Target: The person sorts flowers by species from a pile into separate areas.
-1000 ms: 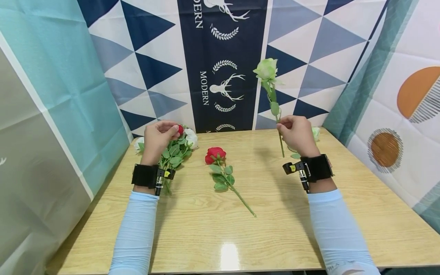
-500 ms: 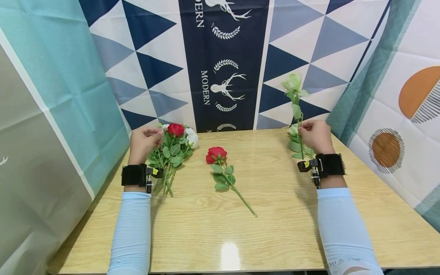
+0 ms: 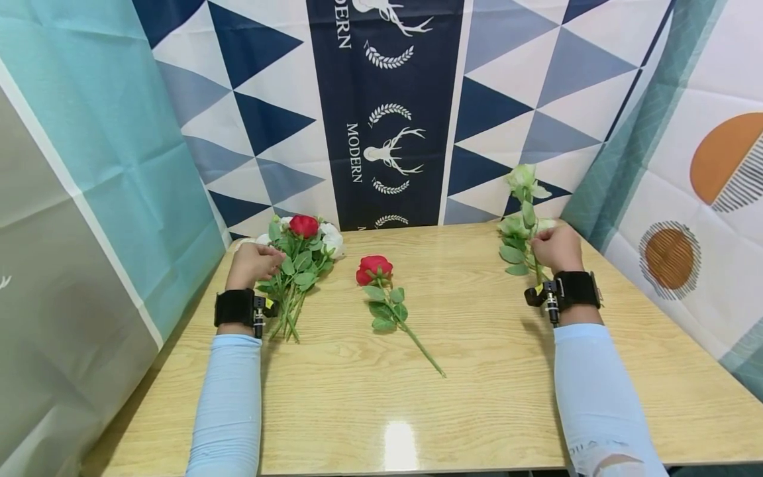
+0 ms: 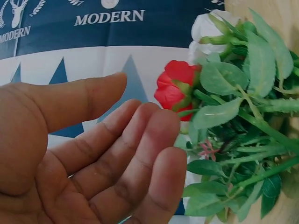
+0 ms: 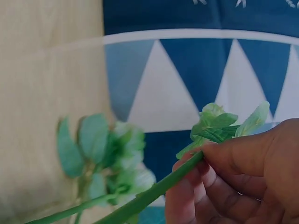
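right hand [image 3: 559,247]: bare, thumb and fingertips pinching the stem of a pale green, artificial-looking rose with oval leaves [image 3: 528,213]; from where i stand the hold looks narrow, all at one spot.
held rose: bloom uppermost, nearly upright, toward the far right of the light wood-grain table [image 3: 465,404]. i can't tell whether the foot of its stem meets the wood.
loose pinch: the slim stem might roll between the fingertips, and the bloom, high above the grip, would likely tip over.
lying pale green rose with broad leaves [image 3: 511,254]: on the table, just beside the held one; whether they touch i can't make out. lowered too close, leaves could hook together and drag it askew, or its petals get squashed.
small black camera on the right wrist [image 3: 532,297]: near those stems; a turn of the wrist could snag one.
left hand [image 3: 253,262]: thumb apart from loosely bent fingers, nothing held, beside a leafy bunch of red and white roses [image 3: 304,260]. a careless sweep could fan the crossed stems apart.
single red rose with a long green stem [image 3: 381,309]: slantwise between the hands, well apart from both; a dragging light blue sleeve [image 3: 596,391] might roll it.
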`<state>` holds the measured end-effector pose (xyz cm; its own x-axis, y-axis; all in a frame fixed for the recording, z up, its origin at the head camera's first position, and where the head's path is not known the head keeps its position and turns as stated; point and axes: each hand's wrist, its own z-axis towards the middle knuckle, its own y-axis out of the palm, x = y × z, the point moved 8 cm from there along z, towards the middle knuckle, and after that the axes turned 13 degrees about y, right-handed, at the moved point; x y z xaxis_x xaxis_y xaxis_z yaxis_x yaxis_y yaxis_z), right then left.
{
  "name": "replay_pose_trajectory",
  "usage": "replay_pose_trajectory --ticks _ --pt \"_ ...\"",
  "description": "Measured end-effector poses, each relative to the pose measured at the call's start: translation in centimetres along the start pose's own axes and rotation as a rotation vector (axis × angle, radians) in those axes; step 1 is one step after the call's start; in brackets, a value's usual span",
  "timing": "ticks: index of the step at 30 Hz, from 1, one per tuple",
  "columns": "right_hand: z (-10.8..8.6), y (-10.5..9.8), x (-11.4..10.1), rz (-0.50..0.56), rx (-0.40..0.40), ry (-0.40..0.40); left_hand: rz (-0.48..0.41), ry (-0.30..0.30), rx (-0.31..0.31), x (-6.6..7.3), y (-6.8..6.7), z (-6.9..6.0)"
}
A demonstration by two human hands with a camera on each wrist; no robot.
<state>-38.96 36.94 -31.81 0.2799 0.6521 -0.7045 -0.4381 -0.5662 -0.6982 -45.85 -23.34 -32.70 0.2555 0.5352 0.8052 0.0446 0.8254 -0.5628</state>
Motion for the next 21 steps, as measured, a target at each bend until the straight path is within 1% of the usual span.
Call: replay_pose_trajectory --ticks 4,9,15,21 --pt "0.6 0.5 1.7 -0.026 0.005 0.042 0.052 -0.032 -0.042 -0.9 0.4 0.1" --pt "1.5 1.1 4.0 -0.056 -0.001 0.095 0.088 -0.068 -0.086 -1.6 0.8 -0.1" --pt "2.2 2.2 6.3 -0.087 -0.045 0.164 0.114 -0.098 -0.102 -2.8 1.2 0.3" --pt "2.4 2.6 7.1 -0.114 -0.021 0.196 0.166 -0.132 -0.100 -3.5 1.3 0.4"
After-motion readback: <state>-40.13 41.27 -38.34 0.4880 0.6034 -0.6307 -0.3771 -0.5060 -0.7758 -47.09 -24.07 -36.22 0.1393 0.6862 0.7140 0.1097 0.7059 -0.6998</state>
